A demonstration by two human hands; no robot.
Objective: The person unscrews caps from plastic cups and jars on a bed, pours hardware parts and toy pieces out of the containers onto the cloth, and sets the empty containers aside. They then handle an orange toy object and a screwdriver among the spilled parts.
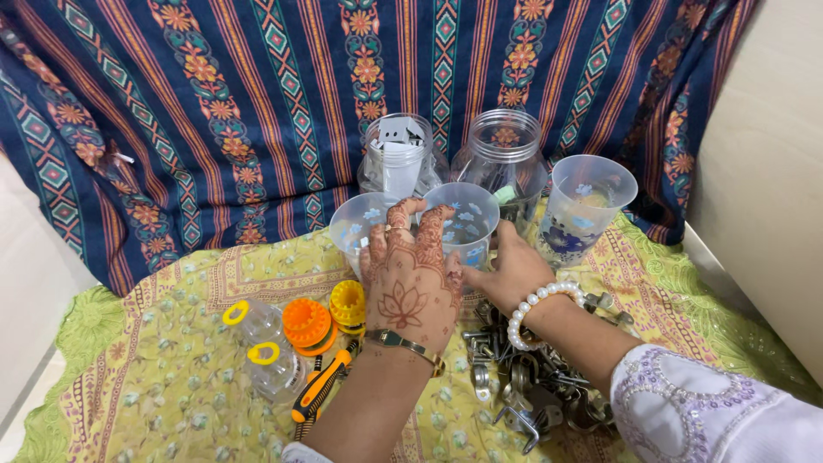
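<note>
Right now my left hand (pixel 410 287), patterned with henna and wearing a gold bracelet, is spread open with its fingers curled over the rims of two clear plastic cups. The left cup (pixel 356 227) and the middle cup (pixel 467 225) stand side by side, touching or nearly so, on the yellow floral cloth (pixel 154 377) that covers the desk. My right hand (pixel 510 270), with a pearl bracelet at the wrist, reaches in from the right and rests against the base of the middle cup; whether its fingers grip the cup or only touch it I cannot tell, since they are hidden behind my left hand.

A third cup (pixel 587 206) with a blue flower print stands apart to the right. Behind the cups are two clear jars: one (pixel 399 159) holds white pieces, the other (pixel 504 154) a few small bits. To the left lie two small clear bottles with yellow ring caps (pixel 257 330), an orange spool (pixel 306 323) and a yellow spool (pixel 347 304), with an orange-and-black handled tool (pixel 319 390) just below them. Under my right forearm sits a heap of metal hardware (pixel 531 394). A dark blue striped cloth (pixel 214 103) hangs behind everything.
</note>
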